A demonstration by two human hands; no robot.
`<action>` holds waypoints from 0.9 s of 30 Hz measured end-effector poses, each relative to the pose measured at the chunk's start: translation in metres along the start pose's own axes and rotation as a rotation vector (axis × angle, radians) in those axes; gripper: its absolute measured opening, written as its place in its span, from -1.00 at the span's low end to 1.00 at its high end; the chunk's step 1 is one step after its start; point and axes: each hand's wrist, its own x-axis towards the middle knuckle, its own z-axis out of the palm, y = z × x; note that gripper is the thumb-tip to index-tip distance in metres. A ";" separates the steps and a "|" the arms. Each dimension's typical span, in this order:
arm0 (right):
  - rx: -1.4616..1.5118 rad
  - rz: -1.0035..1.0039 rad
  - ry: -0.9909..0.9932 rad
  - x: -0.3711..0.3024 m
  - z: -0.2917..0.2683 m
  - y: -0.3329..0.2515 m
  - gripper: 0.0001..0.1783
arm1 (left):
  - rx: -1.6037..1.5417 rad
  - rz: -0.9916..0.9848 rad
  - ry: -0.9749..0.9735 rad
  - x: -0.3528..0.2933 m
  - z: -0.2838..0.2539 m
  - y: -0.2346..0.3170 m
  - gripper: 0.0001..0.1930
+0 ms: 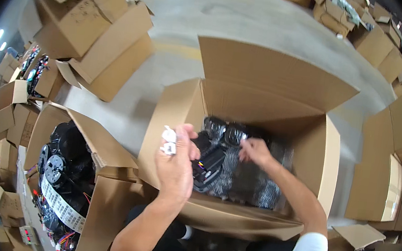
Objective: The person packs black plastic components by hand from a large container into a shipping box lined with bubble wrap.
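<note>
My left hand (175,164) is raised over the left side of a large open cardboard box (329,165), its fingers curled. Small white pieces (169,142) with dark marks, like crumpled labels, sit between its thumb and fingers. My right hand (255,151) reaches into the box with fingers bent together at the wrapped parts; whatever they pinch is hidden. Inside lie a black plastic part (210,162) with a few coloured wires, a shiny black part (234,134) in clear plastic, and a sheet of bubble wrap (249,180).
Close on the left, another carton (120,163) holds black motor-like parts (60,166), coloured wires and a long white label strip (60,203). Open cartons (105,50) stand at the far left, and more (378,160) on the right. One box flap (271,74) stands up at the back.
</note>
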 end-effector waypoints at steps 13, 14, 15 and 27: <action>0.675 0.257 -0.407 -0.148 0.036 -0.100 -0.19 | 0.278 0.352 -0.371 -0.063 0.023 -0.004 -0.73; 0.737 0.209 -0.372 -0.152 0.030 -0.106 -0.43 | 0.275 0.366 -0.368 -0.062 0.023 -0.002 -0.73; 0.730 0.199 -0.378 -0.156 0.028 -0.111 -0.43 | 0.336 0.546 -0.366 -0.060 0.022 -0.003 -0.74; 0.863 -0.189 0.054 -0.153 -0.031 -0.118 -0.80 | 0.651 0.423 -0.181 -0.053 0.008 0.004 -0.53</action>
